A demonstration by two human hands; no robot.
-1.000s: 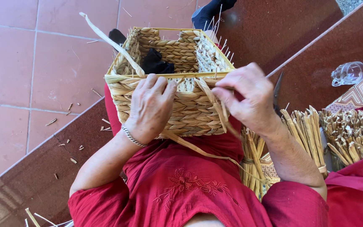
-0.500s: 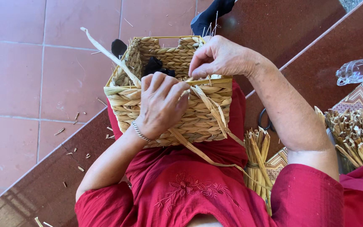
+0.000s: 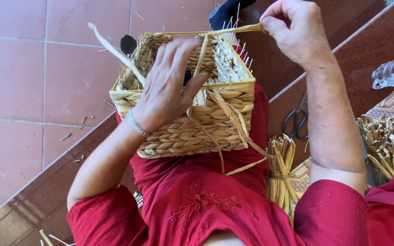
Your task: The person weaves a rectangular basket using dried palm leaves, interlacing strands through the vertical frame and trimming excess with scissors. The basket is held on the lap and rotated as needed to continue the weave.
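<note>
Basket [image 3: 197, 123] braced by spread left hand [image 3: 167, 86].
Straw strand [image 3: 233, 30] is pinched by right hand [image 3: 297, 29]; scissors [image 3: 297, 120] and reed bundle [image 3: 281, 177] lie beside.

Rough matt straw basket [image 3: 192, 123], glossy tile floor [image 3: 33, 82], soft red cloth [image 3: 197, 200].

R hand [image 3: 297, 32] pulls strand [image 3: 233, 30] over basket [image 3: 192, 132].

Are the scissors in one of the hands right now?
No, the scissors lie on the step beside the right hand's forearm, untouched.
</note>
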